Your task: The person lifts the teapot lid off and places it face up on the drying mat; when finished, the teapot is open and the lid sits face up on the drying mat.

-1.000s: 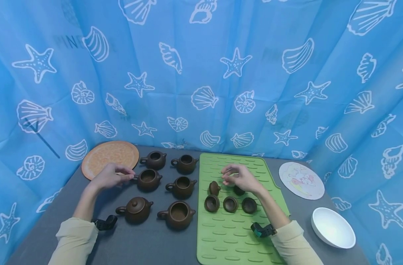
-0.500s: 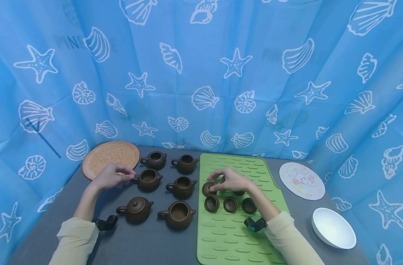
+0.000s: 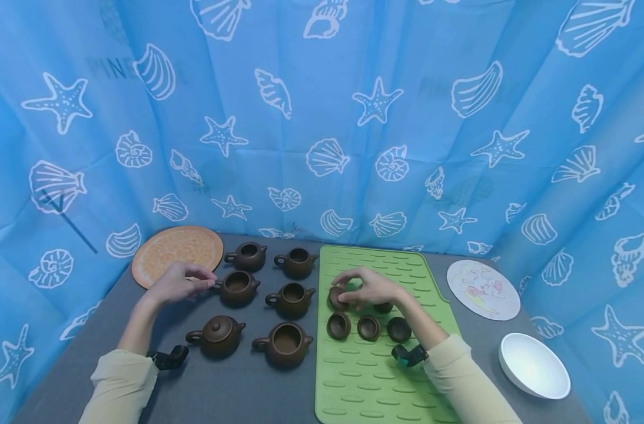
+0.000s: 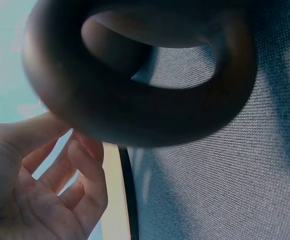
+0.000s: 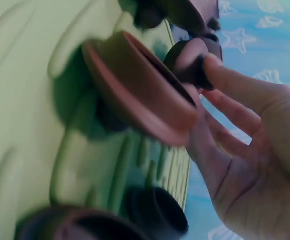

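In the head view my left hand [image 3: 176,284] pinches the handle of a lidless brown teapot [image 3: 237,288] on the left part of the table. That handle [image 4: 145,115] fills the upper left wrist view, with fingertips at its lower left edge. My right hand [image 3: 368,287] pinches a small brown teapot lid [image 3: 337,298] over the green mat. Up close in the right wrist view, the thumb presses the knob of this lid [image 5: 187,52]. Several more lids, such as this upturned one [image 3: 339,325], lie on the mat near the right hand; one is partly hidden beneath it.
A teapot with its lid on [image 3: 218,335] stands front left. Other open teapots [image 3: 287,344] stand beside the green mat [image 3: 364,394]. An orange round board [image 3: 168,250] lies back left; a white printed disc [image 3: 481,288] and white bowl [image 3: 534,365] are at right.
My right hand has moved left from above the mat and taken hold of the lid, which was resting tipped on its side. My left hand stays at the teapot handle.
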Motion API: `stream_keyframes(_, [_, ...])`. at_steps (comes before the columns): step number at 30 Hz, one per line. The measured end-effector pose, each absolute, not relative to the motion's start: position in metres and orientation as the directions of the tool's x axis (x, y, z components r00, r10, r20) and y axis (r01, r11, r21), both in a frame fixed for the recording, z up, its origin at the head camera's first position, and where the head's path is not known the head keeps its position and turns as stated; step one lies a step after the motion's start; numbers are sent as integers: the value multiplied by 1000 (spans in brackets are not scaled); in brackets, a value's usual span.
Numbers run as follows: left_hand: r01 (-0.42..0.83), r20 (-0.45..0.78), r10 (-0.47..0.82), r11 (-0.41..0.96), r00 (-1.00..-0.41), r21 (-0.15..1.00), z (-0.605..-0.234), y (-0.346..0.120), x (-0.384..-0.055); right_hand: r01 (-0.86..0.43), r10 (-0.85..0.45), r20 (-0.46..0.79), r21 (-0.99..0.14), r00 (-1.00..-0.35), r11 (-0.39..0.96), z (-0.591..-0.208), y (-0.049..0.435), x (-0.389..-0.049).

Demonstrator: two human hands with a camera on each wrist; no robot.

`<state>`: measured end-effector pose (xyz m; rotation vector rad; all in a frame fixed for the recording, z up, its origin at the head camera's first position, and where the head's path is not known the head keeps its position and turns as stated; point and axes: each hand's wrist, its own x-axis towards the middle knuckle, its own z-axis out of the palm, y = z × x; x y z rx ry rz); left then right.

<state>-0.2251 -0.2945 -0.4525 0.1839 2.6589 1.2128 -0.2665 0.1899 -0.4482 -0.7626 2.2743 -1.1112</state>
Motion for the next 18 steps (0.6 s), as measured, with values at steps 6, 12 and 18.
stream_keyframes(6, [21,-143,201,643,-969,765,-452,-294,-224,-212,-706,-159,-889,-690,407,-443,215,-267])
stream_keyframes(12, [18,-144,197,647,-970,763,-451,-294,-223,-257,-692,-151,-856,-706,449,-439,228,-266])
stream_keyframes(18, [7,-149,188,642,-971,767,-452,-293,-223,-356,-678,-142,-763,-721,539,-435,234,-265])
